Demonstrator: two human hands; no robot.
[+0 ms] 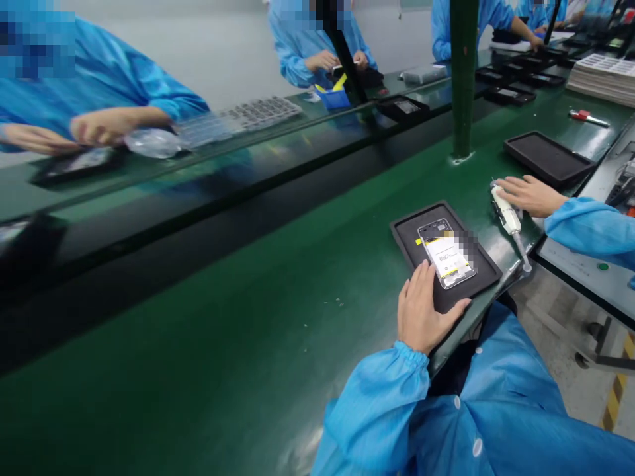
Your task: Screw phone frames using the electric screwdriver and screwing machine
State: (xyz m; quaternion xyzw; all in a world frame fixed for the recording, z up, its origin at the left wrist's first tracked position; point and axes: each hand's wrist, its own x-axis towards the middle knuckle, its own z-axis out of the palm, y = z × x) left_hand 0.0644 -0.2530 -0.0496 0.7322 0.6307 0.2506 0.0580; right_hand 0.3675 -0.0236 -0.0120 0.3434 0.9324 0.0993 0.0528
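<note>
A smartphone with its back off (pixel 449 254) lies in a shallow black tray (pixel 404 231), its white battery facing up and a small yellow tab sticking out at one side. My left hand (pixel 421 311) rests against the near left edge of this tray, thumb spread from the fingers, holding nothing. To the right of the tray, a white electric screwdriver (pixel 507 210) lies on the green bench with its cable end toward the bench edge. My right hand (pixel 533 195) is stretched flat beside it, fingertips at its upper end and not wrapped round it.
Another black tray (pixel 546 158) sits behind my right hand, with a red-and-white pen-like tool (pixel 589 118) farther back. A green post (pixel 463 86) rises from the bench. Across a raised divider, co-workers in blue smocks handle parts. A stack of sheets (pixel 602 79) stands far right.
</note>
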